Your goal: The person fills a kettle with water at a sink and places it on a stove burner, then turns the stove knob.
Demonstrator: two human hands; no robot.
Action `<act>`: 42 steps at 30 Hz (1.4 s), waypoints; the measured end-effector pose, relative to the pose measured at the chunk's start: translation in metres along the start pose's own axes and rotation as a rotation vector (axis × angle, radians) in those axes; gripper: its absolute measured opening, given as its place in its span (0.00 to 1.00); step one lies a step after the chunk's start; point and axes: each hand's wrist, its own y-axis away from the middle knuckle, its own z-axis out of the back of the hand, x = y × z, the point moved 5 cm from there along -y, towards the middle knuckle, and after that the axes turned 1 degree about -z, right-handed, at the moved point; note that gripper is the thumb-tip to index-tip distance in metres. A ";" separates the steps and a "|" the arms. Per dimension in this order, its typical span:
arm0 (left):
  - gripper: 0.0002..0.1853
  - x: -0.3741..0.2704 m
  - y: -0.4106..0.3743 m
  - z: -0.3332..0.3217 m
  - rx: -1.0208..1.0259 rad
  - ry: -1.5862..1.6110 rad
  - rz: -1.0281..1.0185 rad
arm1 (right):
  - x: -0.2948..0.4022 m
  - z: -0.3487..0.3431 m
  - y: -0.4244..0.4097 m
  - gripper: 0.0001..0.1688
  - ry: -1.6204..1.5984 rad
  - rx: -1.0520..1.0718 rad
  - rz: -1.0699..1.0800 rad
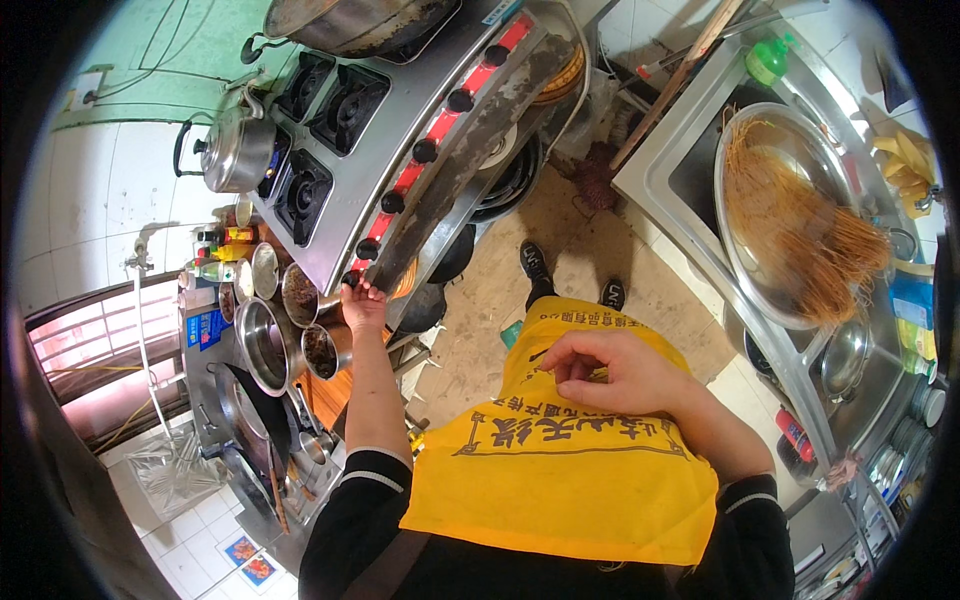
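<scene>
My left hand reaches to the near end of the gas stove, its fingers around the last black control knob on the red front strip. Part of that knob is hidden behind the fingertips. My right hand hovers before the yellow apron I wear, fingers loosely curled and nothing in them. A stainless steel kettle sits on a back burner, where a small blue flame shows under its side. Beside it, a front burner carries no pot.
Seasoning pots and a steel bowl crowd the counter on the left. A large blackened wok stands at the stove's far end. To the right, a steel basin of noodle-like strands rests over the sink.
</scene>
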 end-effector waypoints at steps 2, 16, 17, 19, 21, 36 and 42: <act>0.23 0.000 -0.001 0.003 0.028 -0.010 -0.002 | 0.001 0.000 0.001 0.14 0.017 0.000 0.001; 0.18 0.073 0.056 0.026 -0.021 -0.255 0.154 | 0.000 0.006 0.015 0.14 -0.054 0.022 -0.049; 0.18 0.089 0.065 0.033 0.062 -0.351 0.221 | -0.006 0.006 0.018 0.14 -0.077 0.029 -0.076; 0.18 0.121 0.082 0.053 0.062 -0.346 0.272 | -0.017 0.000 0.019 0.14 -0.152 0.045 -0.123; 0.14 0.149 0.123 0.056 0.046 -0.511 0.246 | -0.021 -0.001 0.023 0.14 -0.163 0.071 -0.207; 0.13 0.211 0.244 0.140 -0.063 -0.794 0.182 | -0.027 -0.068 -0.018 0.13 0.019 0.399 -0.341; 0.13 0.211 0.290 0.191 -0.201 -0.530 0.054 | -0.040 -0.148 -0.041 0.11 0.127 0.745 -0.356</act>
